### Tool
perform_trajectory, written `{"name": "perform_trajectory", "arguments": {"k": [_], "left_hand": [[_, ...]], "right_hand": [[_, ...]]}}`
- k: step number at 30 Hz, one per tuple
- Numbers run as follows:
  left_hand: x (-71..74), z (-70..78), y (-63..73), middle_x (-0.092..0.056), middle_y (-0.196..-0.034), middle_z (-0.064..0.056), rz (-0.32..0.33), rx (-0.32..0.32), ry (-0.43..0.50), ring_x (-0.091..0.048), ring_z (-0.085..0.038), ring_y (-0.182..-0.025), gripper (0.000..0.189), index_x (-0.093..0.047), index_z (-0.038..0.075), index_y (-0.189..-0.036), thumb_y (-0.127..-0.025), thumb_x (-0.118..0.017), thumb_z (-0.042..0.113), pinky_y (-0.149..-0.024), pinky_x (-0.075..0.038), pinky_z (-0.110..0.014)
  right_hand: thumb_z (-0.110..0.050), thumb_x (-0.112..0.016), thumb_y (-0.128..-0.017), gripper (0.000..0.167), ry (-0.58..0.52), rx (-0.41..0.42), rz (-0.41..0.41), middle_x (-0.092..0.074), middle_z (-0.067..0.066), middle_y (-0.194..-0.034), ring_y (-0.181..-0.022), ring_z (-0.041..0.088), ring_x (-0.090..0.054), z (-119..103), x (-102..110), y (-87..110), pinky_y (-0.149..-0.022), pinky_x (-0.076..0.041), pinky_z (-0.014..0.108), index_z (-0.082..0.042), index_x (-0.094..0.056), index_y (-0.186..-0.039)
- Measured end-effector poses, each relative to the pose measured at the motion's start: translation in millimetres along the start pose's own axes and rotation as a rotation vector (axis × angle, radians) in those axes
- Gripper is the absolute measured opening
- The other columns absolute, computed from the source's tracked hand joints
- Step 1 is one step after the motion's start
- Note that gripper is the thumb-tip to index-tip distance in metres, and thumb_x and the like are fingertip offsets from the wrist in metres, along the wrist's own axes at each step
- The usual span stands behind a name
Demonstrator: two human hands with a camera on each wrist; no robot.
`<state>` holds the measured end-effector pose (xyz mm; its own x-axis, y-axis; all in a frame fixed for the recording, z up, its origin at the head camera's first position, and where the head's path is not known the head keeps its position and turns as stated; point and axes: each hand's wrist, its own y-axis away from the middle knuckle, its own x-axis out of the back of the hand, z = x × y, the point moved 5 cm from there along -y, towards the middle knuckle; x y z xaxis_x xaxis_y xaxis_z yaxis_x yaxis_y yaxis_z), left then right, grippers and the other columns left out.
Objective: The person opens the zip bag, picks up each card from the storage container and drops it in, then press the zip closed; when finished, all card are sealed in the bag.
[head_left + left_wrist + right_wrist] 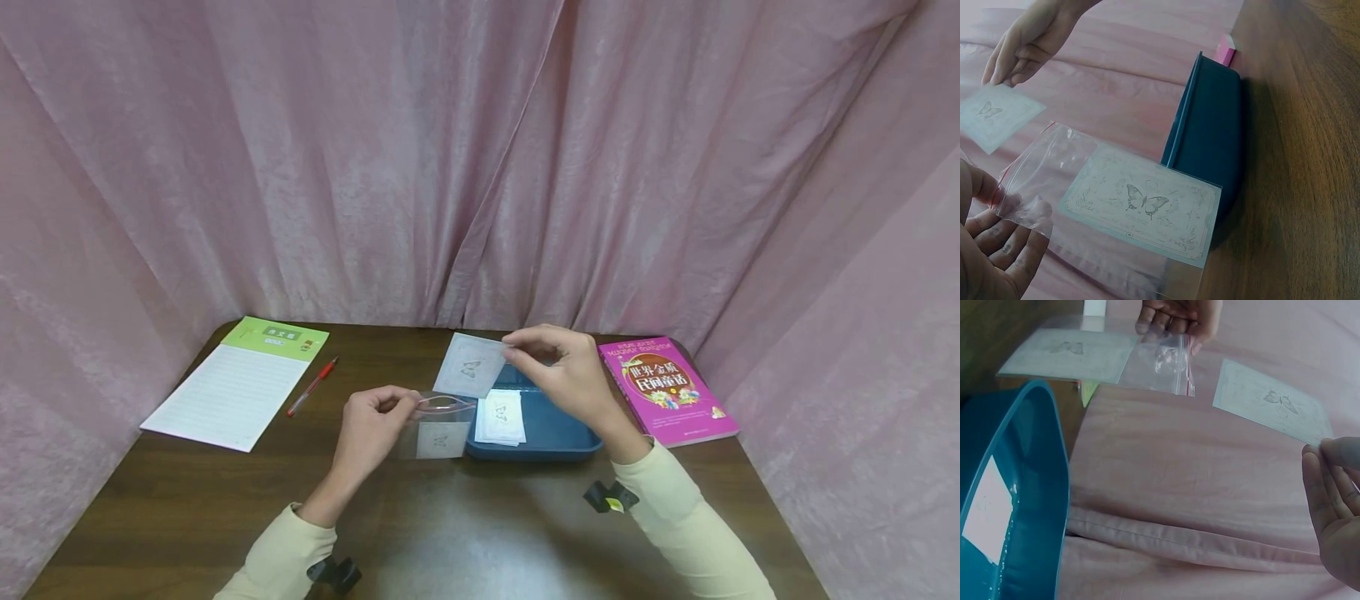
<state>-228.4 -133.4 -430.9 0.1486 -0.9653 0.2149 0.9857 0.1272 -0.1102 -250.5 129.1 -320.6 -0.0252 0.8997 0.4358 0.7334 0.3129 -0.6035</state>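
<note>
My left hand (378, 421) pinches the top edge of a clear zip bag (1041, 181), whose red-striped mouth gapes a little in the head view. Inside the bag lies a white card with a butterfly print (1141, 203). My right hand (562, 371) pinches another butterfly card (471, 367) by a corner, holding it above and just right of the bag's mouth, apart from it. Below the right hand stands a blue plastic box (536, 454) with a small stack of similar cards (501, 418) at its left side.
On the left lie a lined writing pad (232, 387) with a green header and a red pen (312, 387). A pink book (667, 390) lies right of the box. Pink curtains (360, 167) hang around the brown table (187, 517).
</note>
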Motion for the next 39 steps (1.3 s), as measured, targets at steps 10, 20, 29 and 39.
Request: {"name": "perform_trajectory", "arguments": {"k": [10,20,29,39], "left_hand": [[0.1,2.0,0.5,-0.077,-0.084,-0.008,-0.013,0.002,-0.026,-0.072,-0.017,-0.074,0.013,-0.08,0.006,-0.09,-0.093,-0.069,0.012,-0.057,-0.05,-0.024],[-1.1,3.3,1.4,-0.077,-0.082,-0.007,-0.003,-0.01,-0.029,-0.071,-0.015,-0.072,0.013,-0.08,0.006,-0.09,-0.092,-0.069,0.012,-0.055,-0.048,-0.024],[-3.8,2.5,1.6,-0.077,-0.078,-0.006,0.005,-0.022,-0.046,-0.068,-0.011,-0.068,0.014,-0.081,0.006,-0.088,-0.091,-0.072,0.016,-0.056,-0.047,-0.022],[-4.4,2.5,3.4,-0.076,-0.078,-0.009,0.003,-0.03,-0.013,-0.074,-0.025,-0.074,0.016,-0.08,0.003,-0.088,-0.093,-0.071,0.015,-0.061,-0.052,-0.022]], "right_hand": [[-0.007,-0.077,-0.09,0.014,-0.046,-0.005,0.01,-0.077,0.002,-0.094,-0.08,0.011,-0.071,6,-11,1.2,-0.076,-0.058,0.027,-0.009,-0.078,-0.104],[-0.008,-0.077,-0.091,0.013,-0.059,-0.01,0.003,-0.078,0.001,-0.096,-0.08,0.012,-0.072,10,-15,5.3,-0.074,-0.058,0.027,-0.009,-0.078,-0.103],[-0.009,-0.078,-0.09,0.013,-0.029,-0.022,-0.011,-0.077,-0.001,-0.095,-0.081,0.011,-0.071,12,-18,8.9,-0.074,-0.058,0.029,-0.012,-0.079,-0.103],[-0.007,-0.077,-0.09,0.014,-0.029,0.031,-0.019,-0.077,-0.002,-0.097,-0.083,0.013,-0.071,11,-22,10.1,-0.075,-0.06,0.036,-0.011,-0.079,-0.103]]}}
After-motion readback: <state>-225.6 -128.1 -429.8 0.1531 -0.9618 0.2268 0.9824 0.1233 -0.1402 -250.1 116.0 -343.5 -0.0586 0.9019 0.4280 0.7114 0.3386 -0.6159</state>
